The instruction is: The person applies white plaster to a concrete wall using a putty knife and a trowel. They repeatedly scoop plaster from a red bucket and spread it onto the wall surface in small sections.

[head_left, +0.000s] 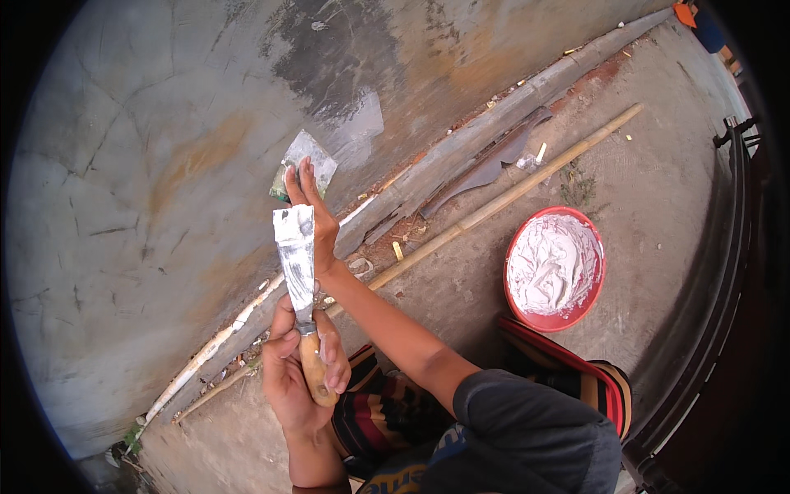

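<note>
My left hand [284, 383] is wrapped round the wooden handle of a putty knife [314, 366], held upright with white paste smeared over its blade. Beyond it, my right hand [321, 218] holds a thin, flat spreader plate [321, 163] against the grey wall [197, 107]; two fingers lie stretched along the plate, and the thumb is hidden. Just past the plate, a pale smear of paste [362, 123] shows on the wall, below a dark damp patch [337, 49]. To the right on the ground sits a red bowl [543, 323] with thick white paste [553, 259] in it.
A long bamboo pole [518, 191] lies on the concrete ground along the wall. Between pole and wall are a bent dark strip [485, 165] and scattered debris. A low ledge [559, 76] follows the wall's foot. Dark curved bodywork [732, 239] borders the right side.
</note>
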The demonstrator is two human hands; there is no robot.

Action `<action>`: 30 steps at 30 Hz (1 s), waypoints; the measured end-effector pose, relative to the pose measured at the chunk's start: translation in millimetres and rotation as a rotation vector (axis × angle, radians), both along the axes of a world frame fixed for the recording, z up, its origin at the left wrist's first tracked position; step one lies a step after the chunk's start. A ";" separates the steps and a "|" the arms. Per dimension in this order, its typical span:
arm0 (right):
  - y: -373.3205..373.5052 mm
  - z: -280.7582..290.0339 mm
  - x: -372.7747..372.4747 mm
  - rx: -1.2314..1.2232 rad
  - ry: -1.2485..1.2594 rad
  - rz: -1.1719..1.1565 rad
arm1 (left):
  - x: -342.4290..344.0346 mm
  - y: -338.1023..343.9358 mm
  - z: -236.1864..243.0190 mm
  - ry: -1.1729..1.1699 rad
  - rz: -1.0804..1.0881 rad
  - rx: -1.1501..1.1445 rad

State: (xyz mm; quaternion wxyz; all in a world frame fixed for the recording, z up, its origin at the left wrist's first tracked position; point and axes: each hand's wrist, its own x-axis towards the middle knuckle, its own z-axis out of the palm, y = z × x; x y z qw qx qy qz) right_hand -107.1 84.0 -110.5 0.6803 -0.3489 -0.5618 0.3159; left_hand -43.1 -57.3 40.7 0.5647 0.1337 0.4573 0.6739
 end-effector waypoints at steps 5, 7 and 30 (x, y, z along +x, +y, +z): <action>31.8 -7.3 81.8 -0.188 0.082 -0.142 | -0.7 -7.2 -1.2 0.020 0.003 0.003; 56.4 -4.3 78.4 -0.397 0.220 -0.124 | -1.5 -6.4 2.4 0.016 0.004 0.028; -3.0 -10.5 18.9 -0.092 0.080 -0.053 | -0.3 -8.5 3.4 0.015 0.034 0.001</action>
